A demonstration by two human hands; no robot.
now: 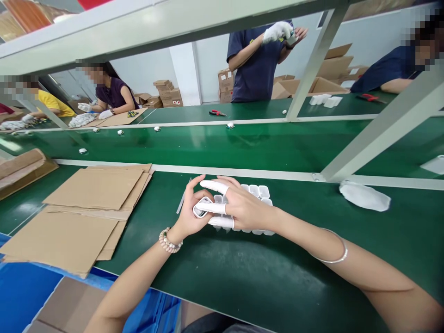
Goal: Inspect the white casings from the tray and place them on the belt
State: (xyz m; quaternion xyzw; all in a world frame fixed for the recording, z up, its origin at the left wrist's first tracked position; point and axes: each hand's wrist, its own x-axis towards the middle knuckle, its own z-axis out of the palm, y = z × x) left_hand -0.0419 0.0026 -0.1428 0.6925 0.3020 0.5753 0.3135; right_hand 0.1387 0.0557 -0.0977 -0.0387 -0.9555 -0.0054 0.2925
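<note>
My left hand (pixel 190 210) is closed around a small white case (pixel 202 208) with rounded corners, its open end facing up and something dark inside. From the right, my right hand (pixel 244 206) reaches over it, fingers stretched out and spread, several wearing white finger covers. One covered fingertip touches the case's opening. Under and behind the right hand stand rows of similar small white containers (pixel 263 191), partly hidden by it. A thin pale strip (pixel 180 201) lies just beyond the left hand.
Flat cardboard sheets (pixel 93 187) are stacked at left. A white cloth-like piece (pixel 365 195) lies at right. Beyond a metal rail, a green conveyor belt (pixel 194 148) carries small white pieces. A slanted post (pixel 381 120) rises at right. Several co-workers are across the belt, near red-handled pliers (pixel 216 113).
</note>
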